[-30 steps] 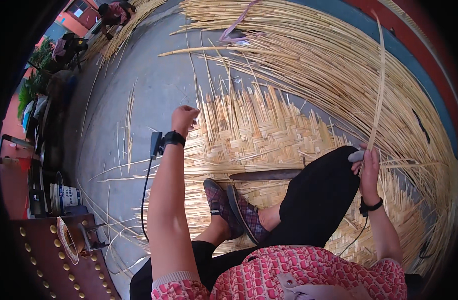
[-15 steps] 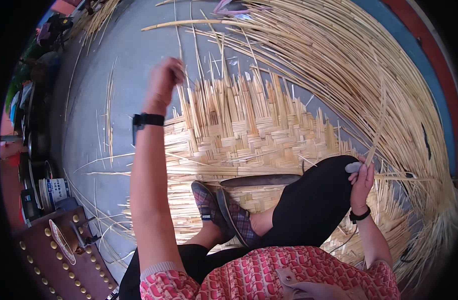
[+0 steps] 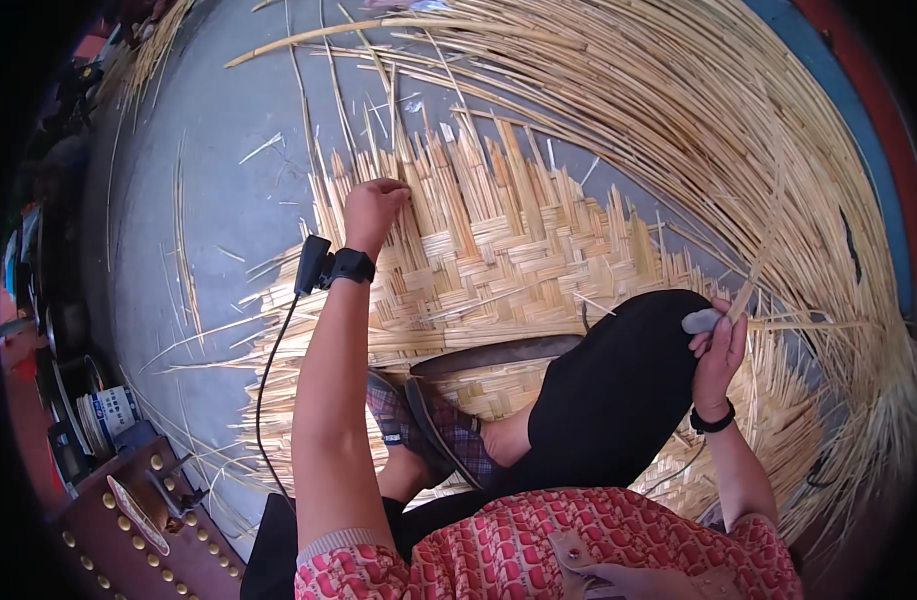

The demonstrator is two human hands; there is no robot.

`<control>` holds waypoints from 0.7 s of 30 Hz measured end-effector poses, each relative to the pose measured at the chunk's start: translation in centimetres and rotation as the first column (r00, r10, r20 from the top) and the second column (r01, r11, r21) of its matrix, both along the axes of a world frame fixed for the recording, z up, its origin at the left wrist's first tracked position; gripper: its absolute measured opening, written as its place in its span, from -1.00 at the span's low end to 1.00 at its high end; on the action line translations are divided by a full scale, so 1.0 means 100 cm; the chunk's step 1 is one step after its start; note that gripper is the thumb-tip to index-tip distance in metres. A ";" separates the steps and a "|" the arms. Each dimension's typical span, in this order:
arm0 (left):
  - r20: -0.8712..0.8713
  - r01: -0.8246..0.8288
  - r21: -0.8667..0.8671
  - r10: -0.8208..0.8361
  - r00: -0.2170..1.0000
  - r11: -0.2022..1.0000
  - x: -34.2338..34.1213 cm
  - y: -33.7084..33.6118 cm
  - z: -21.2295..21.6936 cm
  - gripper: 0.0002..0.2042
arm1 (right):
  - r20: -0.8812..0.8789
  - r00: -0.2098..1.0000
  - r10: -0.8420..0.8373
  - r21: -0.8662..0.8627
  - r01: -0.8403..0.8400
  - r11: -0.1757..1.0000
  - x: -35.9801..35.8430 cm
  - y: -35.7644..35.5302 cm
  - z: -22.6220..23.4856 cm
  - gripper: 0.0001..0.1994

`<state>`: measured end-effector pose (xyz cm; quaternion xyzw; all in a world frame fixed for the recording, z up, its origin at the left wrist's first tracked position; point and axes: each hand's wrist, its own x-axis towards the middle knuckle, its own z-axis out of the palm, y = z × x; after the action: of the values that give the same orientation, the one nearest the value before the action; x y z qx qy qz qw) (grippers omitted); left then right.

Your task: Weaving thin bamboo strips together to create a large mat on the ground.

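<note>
Grey floor [image 3: 234, 190] lies beneath a woven mat of straw-coloured strips [image 3: 509, 262] at mid-frame. Over its upper-left ends, the left hand [image 3: 375, 210] bunches its fingers, grip unclear; well apart at centre right, the right hand [image 3: 721, 348] pinches a long pale flat strip [image 3: 757, 270]. Slender yellowish reeds [image 3: 679, 130] cover the upper right.

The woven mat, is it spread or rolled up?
Spread: the woven mat lies across the grey floor, its weave showing around the person's shoes, unwoven ends jutting from its far edge.
</note>
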<state>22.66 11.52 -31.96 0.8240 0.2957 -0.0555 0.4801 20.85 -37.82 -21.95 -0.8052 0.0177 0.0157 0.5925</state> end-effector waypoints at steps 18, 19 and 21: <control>-0.191 -0.047 -0.192 0.010 0.982 0.980 0.026 -0.006 0.042 -0.65 | -0.066 0.980 0.186 0.130 -0.177 0.976 0.022 0.040 0.059 -0.69; -0.252 0.018 -0.166 -0.060 0.966 0.986 0.026 0.002 0.043 -0.64 | -0.048 0.964 0.263 0.241 -0.245 0.939 0.023 0.058 0.069 -0.68; -0.223 -0.050 -0.198 0.005 0.975 0.979 0.019 0.003 0.035 -0.76 | -0.049 0.949 0.312 0.391 -0.269 0.880 0.028 0.095 0.078 -0.67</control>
<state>24.57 11.81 -28.49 0.7553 0.3515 -0.1701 0.5264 23.64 -28.31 -14.15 -0.6667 -0.0740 0.1519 0.7260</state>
